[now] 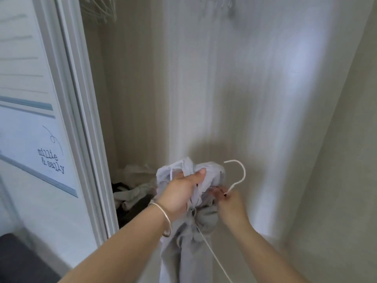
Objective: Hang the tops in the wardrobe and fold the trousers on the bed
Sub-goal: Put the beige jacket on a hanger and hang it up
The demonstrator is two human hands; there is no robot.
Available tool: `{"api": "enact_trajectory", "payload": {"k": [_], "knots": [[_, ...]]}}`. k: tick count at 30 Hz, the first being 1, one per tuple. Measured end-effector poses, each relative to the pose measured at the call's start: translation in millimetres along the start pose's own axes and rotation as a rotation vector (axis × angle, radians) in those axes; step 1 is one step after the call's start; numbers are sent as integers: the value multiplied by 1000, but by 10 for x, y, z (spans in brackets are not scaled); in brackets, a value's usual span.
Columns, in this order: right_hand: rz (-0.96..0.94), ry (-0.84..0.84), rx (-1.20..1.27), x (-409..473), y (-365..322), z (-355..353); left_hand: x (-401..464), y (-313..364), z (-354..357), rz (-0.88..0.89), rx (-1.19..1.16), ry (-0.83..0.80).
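Both forearms reach into the wardrobe (pixel 224 88). Left hand (pixel 183 193) grips a bunched grey top (pixel 183 252), which hangs down between the arms. Right hand (pixel 230 203) pinches the neck of a white hanger (pixel 238 174), hook up, just beside the top. Clothes (pixel 132 197) lie heaped on the wardrobe floor.
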State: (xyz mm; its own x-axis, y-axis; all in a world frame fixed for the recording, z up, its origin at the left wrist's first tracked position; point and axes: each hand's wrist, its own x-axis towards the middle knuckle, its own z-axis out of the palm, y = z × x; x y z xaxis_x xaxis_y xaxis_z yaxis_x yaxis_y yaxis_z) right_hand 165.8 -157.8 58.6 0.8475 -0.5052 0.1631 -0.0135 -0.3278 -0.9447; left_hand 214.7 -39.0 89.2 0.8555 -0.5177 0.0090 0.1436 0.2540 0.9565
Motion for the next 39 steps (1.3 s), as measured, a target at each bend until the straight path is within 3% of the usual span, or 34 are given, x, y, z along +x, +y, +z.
{"api": "enact_trajectory", "payload": {"k": [3,6,8,11,13,15,16,19,24,26,28,30,33,36,39], "knots": [[53,126,113,71,142,-89,-106,-163,-100,-244,-220,2],[60,89,247,140,190,-224,-21,-292,-328,-307,-80,291],[67,66,274,167,158,-306,71,-331,-425,-127,100,474],[55,63,177,243,36,-414,164,-193,-365,478,684,593],[25,38,152,289,-22,-460,254,-93,-264,832,1181,526],[-8,5,135,294,-115,-502,433,-66,-203,965,1518,358],[-40,-10,107,290,-159,-526,518,-43,-172,963,1580,232],[-147,-63,-28,281,-252,-598,728,53,-20,872,1502,-94],[-109,-136,-72,303,-220,-710,820,71,259,852,1502,-439],[-97,-117,-66,310,-167,-824,835,81,191,906,1590,-401],[-75,-69,-37,340,-93,-932,844,76,64,1155,1656,-239],[-83,-4,-63,362,-35,-951,806,-14,21,1237,1609,-216],[-211,64,-202,330,-38,-784,665,-232,156,1072,1505,-290],[-351,55,-415,333,54,-635,611,-409,207,1031,1454,-171],[-573,164,-544,349,374,-634,636,-533,113,842,1376,-6]]}}
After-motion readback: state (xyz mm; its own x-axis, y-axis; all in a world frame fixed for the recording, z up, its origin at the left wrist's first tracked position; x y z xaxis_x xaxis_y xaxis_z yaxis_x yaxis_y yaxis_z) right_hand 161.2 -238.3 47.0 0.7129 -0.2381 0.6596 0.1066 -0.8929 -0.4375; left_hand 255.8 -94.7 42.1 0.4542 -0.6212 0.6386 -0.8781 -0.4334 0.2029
